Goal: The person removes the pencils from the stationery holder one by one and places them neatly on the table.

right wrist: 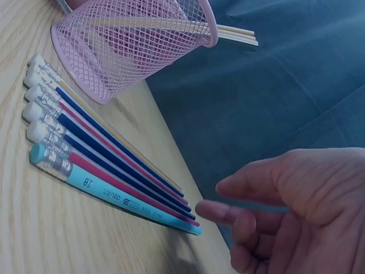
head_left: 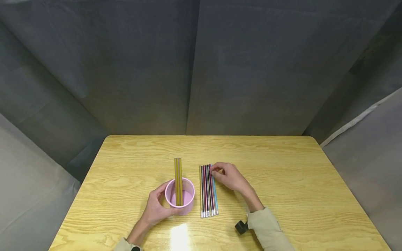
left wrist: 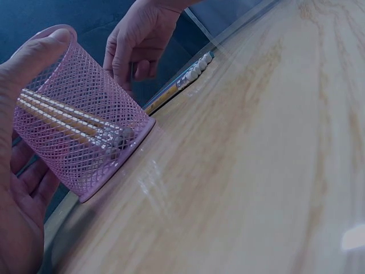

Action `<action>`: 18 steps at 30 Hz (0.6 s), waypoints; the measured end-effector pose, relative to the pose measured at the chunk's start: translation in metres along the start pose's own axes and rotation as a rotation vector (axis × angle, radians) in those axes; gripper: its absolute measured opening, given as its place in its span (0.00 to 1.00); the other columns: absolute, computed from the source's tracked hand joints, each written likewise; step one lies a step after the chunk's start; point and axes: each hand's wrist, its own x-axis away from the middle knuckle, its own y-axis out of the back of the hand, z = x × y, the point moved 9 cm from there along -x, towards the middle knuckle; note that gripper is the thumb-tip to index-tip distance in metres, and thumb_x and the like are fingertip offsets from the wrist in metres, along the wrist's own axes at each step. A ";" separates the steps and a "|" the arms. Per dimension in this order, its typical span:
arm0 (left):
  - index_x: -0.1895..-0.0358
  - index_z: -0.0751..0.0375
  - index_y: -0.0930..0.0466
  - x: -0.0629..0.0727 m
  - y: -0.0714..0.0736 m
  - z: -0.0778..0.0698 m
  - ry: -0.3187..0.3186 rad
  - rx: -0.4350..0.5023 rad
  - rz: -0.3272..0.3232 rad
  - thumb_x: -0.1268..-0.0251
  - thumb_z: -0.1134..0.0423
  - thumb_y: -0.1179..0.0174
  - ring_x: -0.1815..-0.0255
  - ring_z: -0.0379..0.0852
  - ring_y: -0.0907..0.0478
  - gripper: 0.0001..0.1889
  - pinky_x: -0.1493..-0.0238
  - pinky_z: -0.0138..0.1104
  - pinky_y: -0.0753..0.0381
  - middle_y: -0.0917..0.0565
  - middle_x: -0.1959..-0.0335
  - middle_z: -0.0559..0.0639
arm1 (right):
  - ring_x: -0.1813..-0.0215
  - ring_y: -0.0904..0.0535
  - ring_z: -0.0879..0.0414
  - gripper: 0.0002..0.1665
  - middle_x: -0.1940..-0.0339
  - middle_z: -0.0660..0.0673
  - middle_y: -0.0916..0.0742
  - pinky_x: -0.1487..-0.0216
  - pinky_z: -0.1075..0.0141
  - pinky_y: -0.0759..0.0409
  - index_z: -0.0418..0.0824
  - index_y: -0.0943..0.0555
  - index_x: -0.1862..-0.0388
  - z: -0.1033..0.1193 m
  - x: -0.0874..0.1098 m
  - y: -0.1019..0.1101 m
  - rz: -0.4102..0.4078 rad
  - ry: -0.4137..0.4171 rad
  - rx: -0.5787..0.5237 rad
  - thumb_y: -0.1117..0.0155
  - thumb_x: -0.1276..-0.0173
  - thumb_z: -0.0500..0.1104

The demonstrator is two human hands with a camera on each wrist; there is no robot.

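Note:
My left hand (head_left: 156, 206) holds a pink mesh pencil cup (head_left: 186, 210), thumb at its rim and fingers round its side. A few yellow pencils (head_left: 178, 170) lean inside; the left wrist view shows their eraser ends down at the cup's base. Right of the cup lies a row of pencils (right wrist: 108, 154), dark blue, red and yellow, with a light-blue pencil (right wrist: 114, 194) on the outer right side. Over their far ends hovers my right hand (head_left: 230, 176). In the right wrist view its thumb and index finger are parted, with nothing between them, and the other fingers are loosely bent.
All of this stands on a wood-grain table (head_left: 282, 167) with rounded far corners. Grey curtains (head_left: 141, 69) hang behind it and at both sides. A small black device (head_left: 241, 227) sits at my right wrist.

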 end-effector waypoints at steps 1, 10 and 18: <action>0.28 0.69 0.28 0.000 0.000 0.000 0.000 0.001 0.000 0.60 0.76 0.17 0.35 0.65 0.21 0.48 0.27 0.35 0.25 0.18 0.36 0.67 | 0.71 0.24 0.60 0.10 0.57 0.46 0.11 0.72 0.68 0.23 0.43 0.12 0.50 0.002 0.000 0.000 -0.003 0.003 -0.003 0.36 0.23 0.42; 0.28 0.68 0.27 0.000 0.000 -0.001 0.003 -0.009 -0.007 0.60 0.75 0.17 0.36 0.66 0.21 0.47 0.28 0.34 0.25 0.18 0.37 0.67 | 0.78 0.30 0.64 0.15 0.71 0.48 0.14 0.82 0.73 0.30 0.43 0.14 0.40 0.025 0.000 -0.009 0.068 0.032 -0.010 0.36 0.22 0.40; 0.28 0.67 0.27 0.000 0.000 0.000 0.016 -0.014 -0.007 0.61 0.75 0.17 0.36 0.64 0.21 0.48 0.28 0.34 0.24 0.18 0.36 0.66 | 0.70 0.28 0.62 0.17 0.38 0.43 0.13 0.69 0.72 0.24 0.41 0.15 0.38 0.045 0.001 -0.016 0.074 0.147 -0.046 0.36 0.22 0.42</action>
